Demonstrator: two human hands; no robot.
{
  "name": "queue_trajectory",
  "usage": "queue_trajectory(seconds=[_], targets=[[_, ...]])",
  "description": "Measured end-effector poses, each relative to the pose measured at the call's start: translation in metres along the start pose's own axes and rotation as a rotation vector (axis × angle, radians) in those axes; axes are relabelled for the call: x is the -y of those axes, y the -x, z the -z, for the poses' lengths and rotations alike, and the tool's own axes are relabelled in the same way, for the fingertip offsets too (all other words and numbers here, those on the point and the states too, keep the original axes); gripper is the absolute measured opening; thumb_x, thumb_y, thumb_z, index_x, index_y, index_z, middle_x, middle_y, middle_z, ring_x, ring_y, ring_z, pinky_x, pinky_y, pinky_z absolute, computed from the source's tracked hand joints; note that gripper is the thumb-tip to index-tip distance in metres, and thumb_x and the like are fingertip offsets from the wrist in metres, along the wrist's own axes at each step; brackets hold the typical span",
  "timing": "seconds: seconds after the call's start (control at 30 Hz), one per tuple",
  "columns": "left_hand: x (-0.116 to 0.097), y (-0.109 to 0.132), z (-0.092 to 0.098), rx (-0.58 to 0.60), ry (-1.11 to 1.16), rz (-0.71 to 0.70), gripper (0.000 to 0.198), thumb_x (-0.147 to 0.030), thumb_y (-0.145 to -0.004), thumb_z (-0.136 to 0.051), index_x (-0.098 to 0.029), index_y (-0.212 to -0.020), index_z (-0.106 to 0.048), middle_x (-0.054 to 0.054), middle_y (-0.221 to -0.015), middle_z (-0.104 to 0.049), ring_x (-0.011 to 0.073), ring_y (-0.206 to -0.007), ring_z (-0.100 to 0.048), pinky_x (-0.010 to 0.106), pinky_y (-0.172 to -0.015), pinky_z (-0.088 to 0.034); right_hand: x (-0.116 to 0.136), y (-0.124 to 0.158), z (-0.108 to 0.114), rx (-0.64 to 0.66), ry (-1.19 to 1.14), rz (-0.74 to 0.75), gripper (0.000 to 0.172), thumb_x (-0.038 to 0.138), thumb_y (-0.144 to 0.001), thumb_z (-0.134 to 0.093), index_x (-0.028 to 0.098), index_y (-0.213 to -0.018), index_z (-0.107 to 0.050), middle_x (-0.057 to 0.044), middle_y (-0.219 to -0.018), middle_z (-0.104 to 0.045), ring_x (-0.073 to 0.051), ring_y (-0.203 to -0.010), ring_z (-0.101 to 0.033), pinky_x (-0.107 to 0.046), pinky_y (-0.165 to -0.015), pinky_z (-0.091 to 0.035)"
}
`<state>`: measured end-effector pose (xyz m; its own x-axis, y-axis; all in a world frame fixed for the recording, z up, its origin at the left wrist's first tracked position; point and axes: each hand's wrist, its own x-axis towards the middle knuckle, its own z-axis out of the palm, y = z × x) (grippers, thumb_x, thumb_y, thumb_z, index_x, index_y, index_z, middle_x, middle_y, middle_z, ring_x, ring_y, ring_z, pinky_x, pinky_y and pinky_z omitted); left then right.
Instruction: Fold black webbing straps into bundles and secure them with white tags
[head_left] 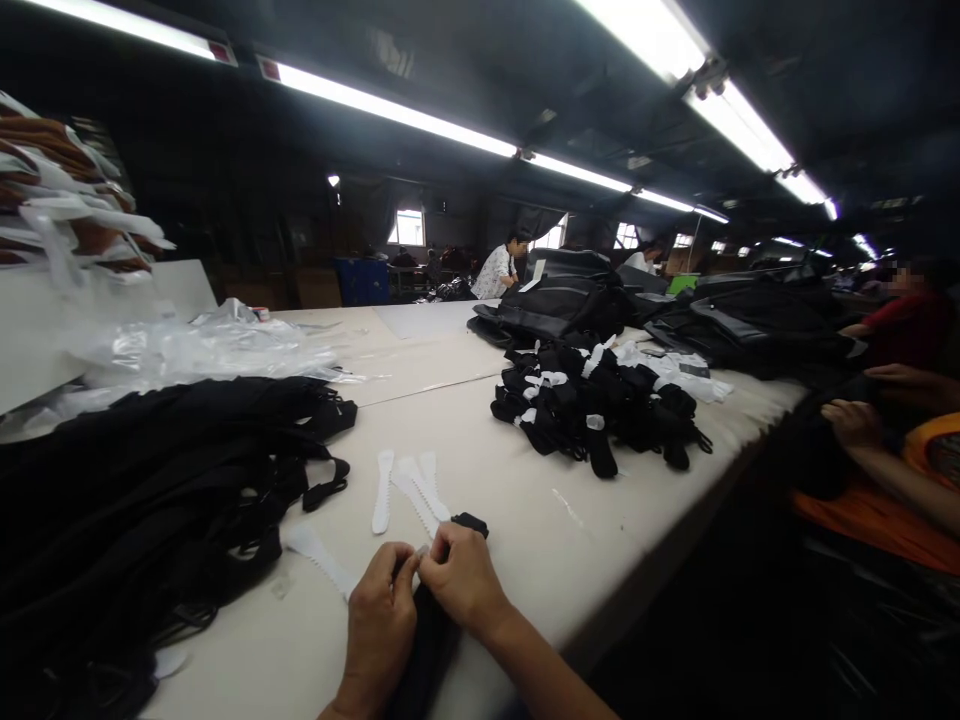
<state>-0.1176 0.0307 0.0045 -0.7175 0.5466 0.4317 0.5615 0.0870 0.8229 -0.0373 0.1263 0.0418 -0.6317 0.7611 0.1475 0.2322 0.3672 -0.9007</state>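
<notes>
My left hand and my right hand meet at the table's near edge, both with fingers pinched. Between their fingertips shows a small pale bit, apparently the end of a white strip, over a folded black strap. The strap's dark end sticks out beyond my right hand; its middle is hidden by my hands. Just past my hands lie several loose white strips with notched edges. Another white strip rests left of my left hand.
A large heap of black straps covers the table's left, with clear plastic bags behind. Bundled black straps with white bands lie right of centre, before black bags. A co-worker in orange handles black fabric at the right.
</notes>
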Motion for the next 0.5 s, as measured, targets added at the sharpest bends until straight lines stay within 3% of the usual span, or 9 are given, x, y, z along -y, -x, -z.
queue_trajectory(seconds=[0.1,0.2,0.3,0.4,0.5], targets=[[-0.002,0.001,0.000,-0.012,-0.022,-0.093,0.022,-0.038,-0.090,-0.051,-0.022,-0.078,-0.059,0.000,-0.074,-0.063,0.0178,-0.070,-0.059,0.028,-0.069,-0.045,0.000,-0.007,0.002,0.064,-0.038,-0.023,0.015,0.004,-0.062,-0.061,0.018,-0.064,-0.057,0.004,-0.056,-0.056,-0.010,-0.055,-0.051,-0.021,-0.053,-0.034],[-0.007,0.001,-0.001,-0.012,-0.037,-0.201,0.021,-0.035,-0.092,-0.051,-0.022,-0.078,-0.060,-0.001,-0.073,-0.061,0.0162,-0.069,-0.059,0.027,-0.067,-0.045,-0.002,-0.011,0.006,0.158,-0.103,-0.032,0.018,0.004,-0.061,-0.064,0.017,-0.074,-0.067,0.004,-0.056,-0.061,-0.011,-0.052,-0.055,-0.019,-0.049,-0.037],[-0.005,0.001,0.002,-0.017,-0.061,-0.243,0.021,-0.037,-0.089,-0.053,-0.023,-0.077,-0.063,-0.001,-0.074,-0.064,0.0169,-0.070,-0.062,0.026,-0.069,-0.047,-0.005,-0.005,0.006,0.099,-0.113,-0.003,0.012,0.008,-0.064,-0.065,0.016,-0.068,-0.072,0.001,-0.059,-0.065,-0.012,-0.056,-0.059,-0.020,-0.053,-0.041],[0.007,-0.005,0.009,0.026,-0.099,-0.112,0.024,-0.048,-0.080,-0.058,-0.026,-0.082,-0.068,-0.001,-0.083,-0.071,0.0204,-0.078,-0.068,0.027,-0.073,-0.051,-0.009,0.005,0.002,-0.025,-0.099,0.055,0.016,0.008,-0.068,-0.064,0.018,-0.072,-0.076,-0.001,-0.070,-0.071,-0.013,-0.068,-0.064,-0.020,-0.064,-0.045],[0.020,-0.016,0.015,0.116,-0.135,0.090,0.034,-0.057,-0.077,-0.058,-0.029,-0.089,-0.071,-0.003,-0.080,-0.074,0.0218,-0.073,-0.071,0.026,-0.063,-0.054,-0.016,0.009,-0.002,-0.072,-0.155,0.104,0.015,0.010,-0.070,-0.066,0.018,-0.076,-0.077,-0.001,-0.070,-0.071,-0.012,-0.066,-0.063,-0.018,-0.061,-0.043]])
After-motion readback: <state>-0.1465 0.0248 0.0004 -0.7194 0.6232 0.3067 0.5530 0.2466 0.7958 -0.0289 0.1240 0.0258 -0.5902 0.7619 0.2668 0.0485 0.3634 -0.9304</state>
